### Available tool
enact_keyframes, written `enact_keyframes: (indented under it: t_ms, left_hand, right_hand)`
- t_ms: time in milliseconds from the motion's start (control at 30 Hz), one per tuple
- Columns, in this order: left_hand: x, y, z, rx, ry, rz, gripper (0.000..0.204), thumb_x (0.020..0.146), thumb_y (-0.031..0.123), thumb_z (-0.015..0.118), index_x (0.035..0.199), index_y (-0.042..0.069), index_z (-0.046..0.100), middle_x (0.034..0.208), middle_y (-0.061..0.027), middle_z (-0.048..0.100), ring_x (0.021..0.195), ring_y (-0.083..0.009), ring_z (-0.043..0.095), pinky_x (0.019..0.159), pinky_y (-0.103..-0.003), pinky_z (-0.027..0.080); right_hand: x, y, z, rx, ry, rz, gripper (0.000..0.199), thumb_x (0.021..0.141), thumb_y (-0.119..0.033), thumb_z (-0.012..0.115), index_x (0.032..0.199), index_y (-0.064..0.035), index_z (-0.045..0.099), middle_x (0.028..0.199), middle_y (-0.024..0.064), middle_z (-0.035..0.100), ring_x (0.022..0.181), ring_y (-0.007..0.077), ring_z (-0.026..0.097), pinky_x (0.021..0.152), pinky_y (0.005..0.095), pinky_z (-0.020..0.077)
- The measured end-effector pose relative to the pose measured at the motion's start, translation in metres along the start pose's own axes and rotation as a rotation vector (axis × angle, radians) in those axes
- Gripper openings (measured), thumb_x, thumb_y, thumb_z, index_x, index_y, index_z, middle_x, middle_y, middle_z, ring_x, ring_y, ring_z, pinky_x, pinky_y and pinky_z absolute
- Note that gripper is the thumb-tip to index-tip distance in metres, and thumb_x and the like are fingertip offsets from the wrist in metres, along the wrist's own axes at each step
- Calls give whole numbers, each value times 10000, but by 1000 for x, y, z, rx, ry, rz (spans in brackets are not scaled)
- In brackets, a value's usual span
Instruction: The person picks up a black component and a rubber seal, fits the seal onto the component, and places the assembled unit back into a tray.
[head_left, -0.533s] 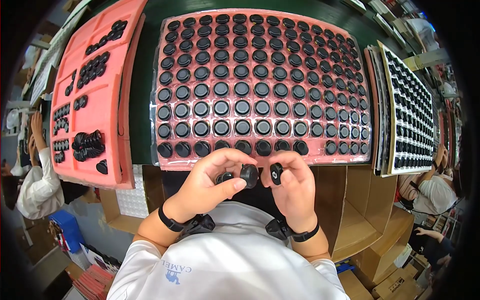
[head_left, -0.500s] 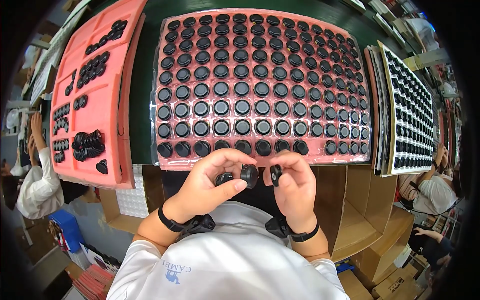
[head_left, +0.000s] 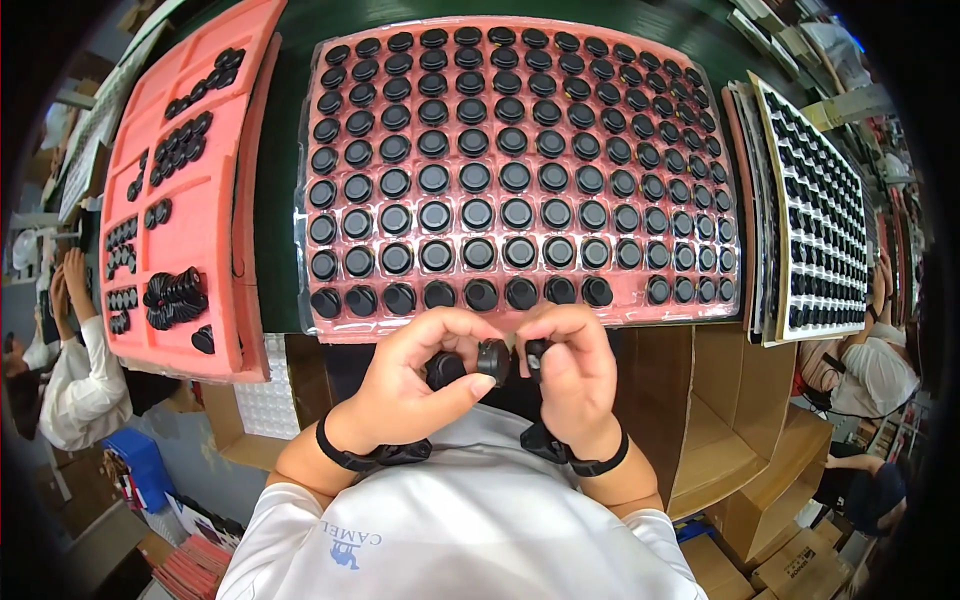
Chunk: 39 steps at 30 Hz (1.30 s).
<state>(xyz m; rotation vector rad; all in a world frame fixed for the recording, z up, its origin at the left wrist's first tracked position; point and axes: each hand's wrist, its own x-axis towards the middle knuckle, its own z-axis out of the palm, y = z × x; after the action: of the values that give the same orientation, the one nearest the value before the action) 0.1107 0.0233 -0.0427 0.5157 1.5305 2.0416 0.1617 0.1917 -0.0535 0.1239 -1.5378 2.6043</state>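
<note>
In front of my body, my left hand [head_left: 422, 368] is closed with a round black cap [head_left: 492, 362] between thumb and fingers. A second dark round piece [head_left: 444, 369] sits in the curl of that hand, partly covered. Close beside it, my right hand [head_left: 578, 368] pinches a small black part [head_left: 536, 356], mostly hidden by the fingers. A narrow gap separates the two held parts. Just beyond both hands lies a clear plastic tray on pink foam [head_left: 628, 292], filled with rows of round black pieces; its near row has a gap right of centre.
At the left, a pink foam tray [head_left: 195, 245] carries clusters of small black parts. A white tray of black parts [head_left: 785, 255] leans at the right. Open cardboard boxes [head_left: 715, 440] stand below the table edge at the right. Other people work at both sides.
My right hand has moved left toward my left hand, bringing the two held parts closer together. The right hand's part has turned and is more covered. The whole view has shifted slightly.
</note>
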Motion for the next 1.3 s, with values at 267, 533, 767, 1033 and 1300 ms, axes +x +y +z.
enact_keyframes:
  t_ms: [267, 533, 767, 1033, 1300]
  left_hand:
    - [-6, 3, 6, 211, 206, -38, 430, 794, 257, 707, 1073, -15, 523, 997, -65, 559, 868, -134, 541, 801, -262, 431]
    - [-4, -11, 1, 203, 307, 81, 548, 788, 367, 705, 1109, -22, 490, 1011, -104, 548, 886, -175, 553, 817, -294, 439]
    - [-7, -12, -2, 130, 206, -26, 616, 779, 389, 706, 1165, -23, 461, 1066, -136, 529, 960, -196, 537, 862, -313, 419]
    - [-4, -6, -13, 122, 189, -77, 565, 803, 352, 676, 1165, -24, 460, 1053, -129, 522, 950, -206, 528, 853, -322, 419]
    - [-2, -6, 3, 217, 333, 40, 552, 795, 351, 672, 1152, -17, 465, 1001, -106, 532, 895, -179, 523, 836, -307, 421]
  right_hand:
    - [9, 6, 3, -402, -80, -195, 200, 889, -44, 508, 1087, -20, 522, 968, 66, 555, 830, 142, 561, 719, 290, 450]
    - [16, 6, 8, -218, 46, -203, 131, 824, -85, 569, 929, -38, 507, 698, 86, 557, 631, 226, 566, 578, 335, 437]
    - [11, -2, 1, -517, 30, -382, 105, 848, -92, 558, 906, -35, 491, 596, 64, 521, 563, 205, 544, 517, 320, 406]
    - [12, 7, 5, -417, 64, -359, 204, 813, -147, 634, 945, -47, 515, 660, 23, 499, 607, 175, 514, 549, 324, 403]
    - [12, -1, 1, -439, 13, -198, 263, 797, -164, 679, 971, -41, 524, 717, 30, 504, 650, 173, 533, 579, 301, 421]
